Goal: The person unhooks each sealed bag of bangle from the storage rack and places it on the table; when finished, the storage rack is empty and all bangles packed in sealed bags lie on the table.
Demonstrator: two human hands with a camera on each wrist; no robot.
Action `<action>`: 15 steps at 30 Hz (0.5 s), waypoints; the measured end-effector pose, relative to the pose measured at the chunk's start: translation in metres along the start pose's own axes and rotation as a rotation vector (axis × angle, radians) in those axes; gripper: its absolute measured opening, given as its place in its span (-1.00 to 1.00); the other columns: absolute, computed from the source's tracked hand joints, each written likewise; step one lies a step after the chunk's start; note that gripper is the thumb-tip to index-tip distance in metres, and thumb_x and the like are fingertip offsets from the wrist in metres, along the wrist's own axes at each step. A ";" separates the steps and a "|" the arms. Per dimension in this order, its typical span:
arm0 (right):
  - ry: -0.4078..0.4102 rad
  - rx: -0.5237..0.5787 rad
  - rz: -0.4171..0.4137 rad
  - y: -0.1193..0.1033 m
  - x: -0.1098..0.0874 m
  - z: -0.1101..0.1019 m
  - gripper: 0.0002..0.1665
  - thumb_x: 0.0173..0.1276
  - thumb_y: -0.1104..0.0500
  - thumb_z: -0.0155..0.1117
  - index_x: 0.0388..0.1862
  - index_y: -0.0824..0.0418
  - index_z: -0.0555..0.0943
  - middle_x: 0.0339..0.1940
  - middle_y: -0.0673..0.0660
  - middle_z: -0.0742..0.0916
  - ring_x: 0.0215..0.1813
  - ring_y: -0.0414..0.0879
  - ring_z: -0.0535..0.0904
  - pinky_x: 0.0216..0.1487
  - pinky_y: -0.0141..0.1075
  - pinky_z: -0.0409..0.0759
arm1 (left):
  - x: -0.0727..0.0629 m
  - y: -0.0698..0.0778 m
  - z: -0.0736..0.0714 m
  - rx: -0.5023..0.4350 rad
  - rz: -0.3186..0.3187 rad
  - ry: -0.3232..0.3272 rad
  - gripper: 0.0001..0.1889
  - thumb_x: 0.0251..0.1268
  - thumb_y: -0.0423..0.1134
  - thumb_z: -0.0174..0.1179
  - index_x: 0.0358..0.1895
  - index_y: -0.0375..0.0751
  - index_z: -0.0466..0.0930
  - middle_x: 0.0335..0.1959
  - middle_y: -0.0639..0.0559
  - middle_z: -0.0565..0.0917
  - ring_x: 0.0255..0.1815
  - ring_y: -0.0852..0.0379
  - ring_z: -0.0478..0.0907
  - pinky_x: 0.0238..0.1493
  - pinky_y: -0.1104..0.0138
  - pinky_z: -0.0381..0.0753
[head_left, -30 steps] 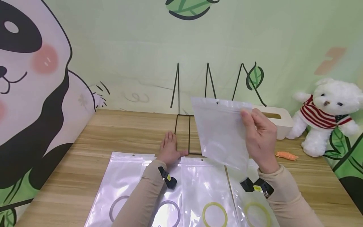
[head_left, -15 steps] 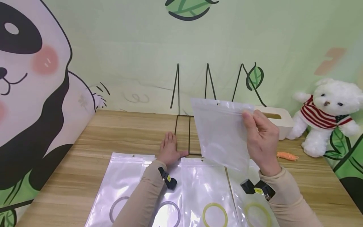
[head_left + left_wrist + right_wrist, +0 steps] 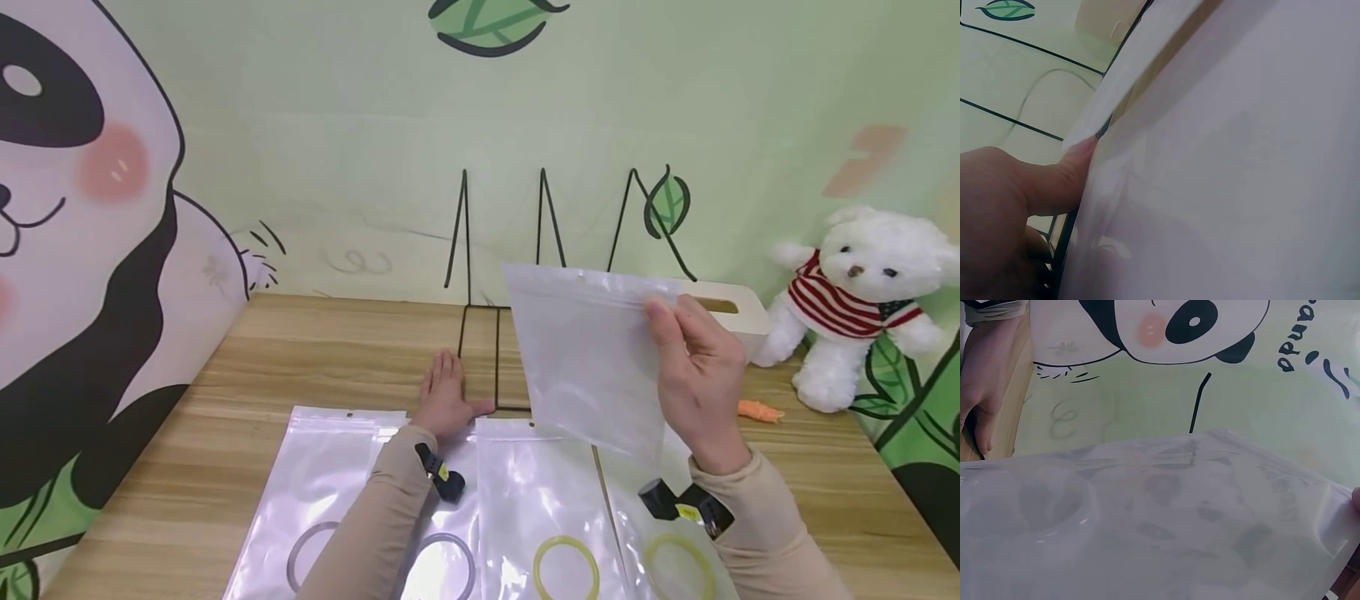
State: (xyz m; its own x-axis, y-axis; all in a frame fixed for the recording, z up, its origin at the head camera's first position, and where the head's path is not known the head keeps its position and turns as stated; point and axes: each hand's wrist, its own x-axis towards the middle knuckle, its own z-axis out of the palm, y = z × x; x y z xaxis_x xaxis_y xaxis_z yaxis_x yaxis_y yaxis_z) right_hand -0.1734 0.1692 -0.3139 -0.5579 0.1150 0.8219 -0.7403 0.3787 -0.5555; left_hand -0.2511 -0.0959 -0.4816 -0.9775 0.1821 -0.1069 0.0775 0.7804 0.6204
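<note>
In the head view my right hand (image 3: 701,375) pinches a translucent white zip bag (image 3: 588,358) by its upper right edge. The bag hangs in the air before a black wire rack (image 3: 497,358) with pointed upright prongs. My left hand (image 3: 444,396) lies on the table at the rack's left side, fingers extended and thumb at the front wire. Its thumb also shows in the left wrist view beside a pale plastic surface. Below my hands several larger zip bags (image 3: 536,479) lie side by side, showing purple-grey rings and yellow rings (image 3: 537,567).
Behind the right hand stands a cream tissue box (image 3: 750,312). A white teddy bear (image 3: 862,262) in a striped sweater sits at the far right. An orange cord bundle (image 3: 761,412) lies on the wooden table (image 3: 360,342). A panda-printed wall closes off the back and left.
My right hand has lowered slightly and drifted a little right with the zip bag. The left hand stays at the rack, and the head view has shifted slightly.
</note>
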 end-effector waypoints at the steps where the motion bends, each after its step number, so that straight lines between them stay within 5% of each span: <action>1: 0.003 0.000 -0.003 -0.001 0.000 -0.001 -0.79 0.39 0.35 0.20 -0.45 0.41 0.65 -0.59 0.04 0.43 -0.52 -0.20 0.27 -0.50 -0.40 0.12 | 0.000 0.000 0.000 0.001 -0.001 0.001 0.11 0.18 0.13 0.30 0.50 -0.47 -0.20 0.54 -0.30 -0.30 0.55 -0.11 -0.46 0.49 0.07 -0.44; 9: 0.036 0.013 -0.039 -0.015 0.002 -0.017 -0.84 0.36 0.40 0.21 -0.30 0.52 0.69 -0.40 0.13 0.67 -0.41 -0.19 0.41 -0.42 -0.43 0.25 | 0.001 -0.002 0.000 0.007 0.002 -0.005 0.12 0.18 0.14 0.29 0.49 -0.49 -0.21 0.54 -0.32 -0.30 0.55 -0.13 -0.45 0.49 0.05 -0.44; 15: 0.070 -0.008 -0.074 -0.028 0.001 -0.038 -0.78 0.34 0.41 0.22 -0.40 0.63 0.64 -0.54 0.03 0.57 -0.50 -0.27 0.31 -0.46 -0.49 0.18 | -0.001 0.000 -0.001 0.013 -0.002 -0.011 0.12 0.18 0.15 0.29 0.49 -0.48 -0.23 0.54 -0.32 -0.31 0.55 -0.13 -0.45 0.49 0.06 -0.44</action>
State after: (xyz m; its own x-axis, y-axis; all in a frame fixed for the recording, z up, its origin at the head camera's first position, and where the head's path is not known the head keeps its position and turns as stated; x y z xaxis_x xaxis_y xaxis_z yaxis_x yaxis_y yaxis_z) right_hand -0.1387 0.1938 -0.2930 -0.4741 0.1506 0.8675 -0.7753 0.3956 -0.4924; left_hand -0.2502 -0.0966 -0.4803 -0.9753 0.1873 -0.1169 0.0782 0.7882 0.6104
